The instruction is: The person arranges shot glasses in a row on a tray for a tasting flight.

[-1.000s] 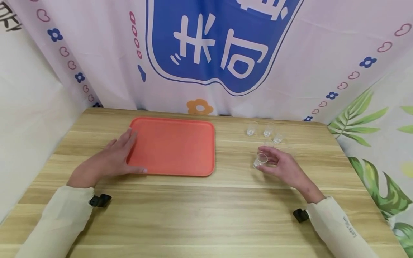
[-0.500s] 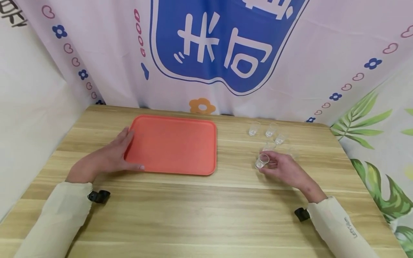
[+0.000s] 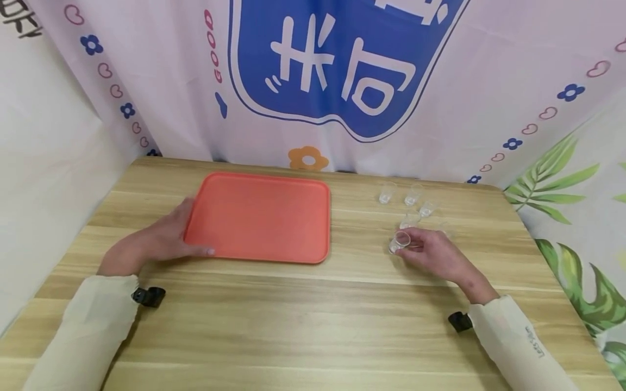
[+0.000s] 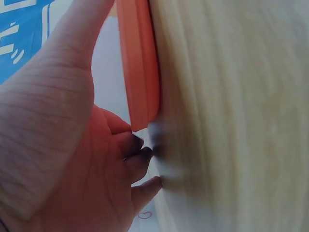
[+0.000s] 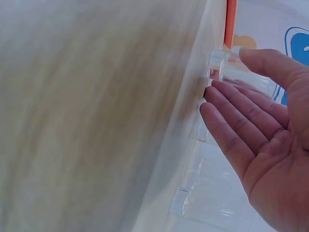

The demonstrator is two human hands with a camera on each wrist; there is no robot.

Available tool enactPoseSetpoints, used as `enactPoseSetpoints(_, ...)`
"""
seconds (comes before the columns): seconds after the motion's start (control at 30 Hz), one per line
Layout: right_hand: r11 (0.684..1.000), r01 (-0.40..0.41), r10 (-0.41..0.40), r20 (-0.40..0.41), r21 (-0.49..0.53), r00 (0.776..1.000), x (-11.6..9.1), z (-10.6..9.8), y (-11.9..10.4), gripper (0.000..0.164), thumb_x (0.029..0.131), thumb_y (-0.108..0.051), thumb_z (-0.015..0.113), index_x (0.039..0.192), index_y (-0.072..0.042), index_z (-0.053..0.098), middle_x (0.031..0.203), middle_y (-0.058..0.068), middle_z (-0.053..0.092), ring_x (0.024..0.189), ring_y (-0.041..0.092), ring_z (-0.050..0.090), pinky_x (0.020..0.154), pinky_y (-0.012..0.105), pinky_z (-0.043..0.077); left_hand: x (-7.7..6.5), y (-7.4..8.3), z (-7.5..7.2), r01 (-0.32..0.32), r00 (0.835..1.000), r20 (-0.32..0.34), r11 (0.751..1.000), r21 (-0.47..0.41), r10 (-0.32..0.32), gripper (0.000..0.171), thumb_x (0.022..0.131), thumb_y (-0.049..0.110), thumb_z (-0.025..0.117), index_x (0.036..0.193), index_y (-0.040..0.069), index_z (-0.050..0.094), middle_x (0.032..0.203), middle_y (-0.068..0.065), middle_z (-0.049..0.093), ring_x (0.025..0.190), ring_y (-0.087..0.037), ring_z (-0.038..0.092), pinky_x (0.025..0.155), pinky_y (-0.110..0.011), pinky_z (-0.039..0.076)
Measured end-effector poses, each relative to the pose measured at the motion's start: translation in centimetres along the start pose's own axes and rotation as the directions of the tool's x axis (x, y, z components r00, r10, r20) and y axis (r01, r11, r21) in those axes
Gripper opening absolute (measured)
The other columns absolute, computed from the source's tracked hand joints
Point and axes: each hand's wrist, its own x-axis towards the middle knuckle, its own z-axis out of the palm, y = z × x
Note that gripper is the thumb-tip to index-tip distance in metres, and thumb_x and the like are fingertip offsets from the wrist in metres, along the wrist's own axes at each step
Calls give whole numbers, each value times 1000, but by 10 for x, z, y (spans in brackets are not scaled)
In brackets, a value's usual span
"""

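My right hand (image 3: 435,254) pinches a small clear shot glass (image 3: 399,243) between thumb and fingers. In the right wrist view the thumb lies along the glass's side, and its base is at the table surface; whether it touches cannot be told. Just behind stand several more shot glasses, such as the back-left glass (image 3: 386,193) and one near the fingers (image 3: 409,220). Over at the left, my left hand (image 3: 158,236) spreads around the near left corner of a red tray (image 3: 261,217), thumb along the front edge, fingers beside the left edge.
The wooden table (image 3: 293,320) reaches back to a printed curtain (image 3: 186,108). A leaf-patterned cloth (image 3: 577,217) borders the right side. One faint glass (image 3: 444,228) stands behind the right hand. A black wrist camera (image 3: 149,296) sits at the left cuff.
My left hand has slid slightly left along the tray's corner. The right hand keeps hold of the shot glass with little movement. The head view has shifted a little.
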Motion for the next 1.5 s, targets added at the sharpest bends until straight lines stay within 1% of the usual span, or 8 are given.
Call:
enactPoseSetpoints(0.1, 1000, 14, -14, -9, -8, 1000, 1, -1, 0, 34, 93, -3, 76, 124, 7, 67, 117, 21, 71, 103, 33, 72, 87, 33, 59, 1, -1, 0, 2, 1000, 14, 1000, 17, -2, 132, 84, 53, 82, 161, -2, -10, 163, -35, 7, 145, -57, 19, 109, -75, 28)
enactPoseSetpoints(0.13, 1000, 15, -15, -10, -10, 1000, 1, -1, -1, 34, 93, -4, 76, 124, 7, 67, 117, 21, 71, 103, 32, 72, 86, 33, 59, 0, -1, -1, 16, 1000, 23, 999, 30, -17, 132, 85, 55, 81, 161, -1, -11, 164, -34, 3, 146, -58, 16, 109, -75, 25)
enactPoseSetpoints(0.2, 1000, 19, -19, -10, -12, 1000, 1, -2, -1, 34, 94, -4, 76, 124, 7, 67, 117, 21, 72, 103, 32, 72, 87, 33, 59, -1, 0, -3, 23, 999, 27, 999, 40, -24, 132, 84, 55, 81, 161, -1, -11, 165, -34, 3, 146, -58, 14, 110, -76, 24)
enactPoseSetpoints(0.43, 1000, 23, -23, -17, -9, 1000, 3, -2, -1, 29, 94, -3, 76, 120, 4, 69, 116, 19, 72, 103, 31, 72, 87, 34, 59, -2, 1, -5, 35, 999, 36, 999, 39, -36, 135, 84, 57, 81, 161, -2, -13, 165, -34, 2, 147, -57, 12, 111, -75, 21)
enactPoseSetpoints(0.7, 999, 44, -44, -16, -18, 999, 5, -1, 0, 21, 94, -5, 76, 114, -1, 71, 112, 15, 73, 101, 28, 73, 86, 35, 59, -1, 7, -7, 49, 998, 47, 999, 17, -50, 136, 81, 56, 84, 161, -2, -11, 164, -35, 5, 147, -56, 14, 111, -73, 25)
enactPoseSetpoints(0.97, 997, 71, -72, -18, -36, 997, 8, -2, -1, 19, 94, -4, 76, 112, -2, 72, 108, 12, 74, 98, 27, 73, 85, 35, 60, 0, 3, -3, 41, 998, 41, 999, -6, -41, 137, 81, 55, 84, 161, -1, -12, 165, -34, 4, 148, -55, 14, 111, -73, 25)
enactPoseSetpoints(1.23, 996, 77, -77, 15, -32, 997, 17, 1, -7, 16, 93, -4, 77, 108, -3, 72, 105, 7, 73, 96, 22, 73, 83, 31, 60, -2, 2, -1, 49, 998, 38, 999, -23, -48, 137, 81, 55, 84, 162, 1, -12, 165, -34, 5, 147, -56, 15, 110, -74, 26)
enactPoseSetpoints(1.5, 996, 72, -70, 28, -54, 997, 25, 8, -16, 18, 94, -9, 77, 110, -5, 73, 107, 7, 73, 95, 20, 73, 84, 33, 60, -2, 2, 0, 62, 997, 38, 998, 5, -62, 137, 82, 57, 82, 160, -5, -12, 164, -36, 1, 149, -56, 7, 113, -76, 12)
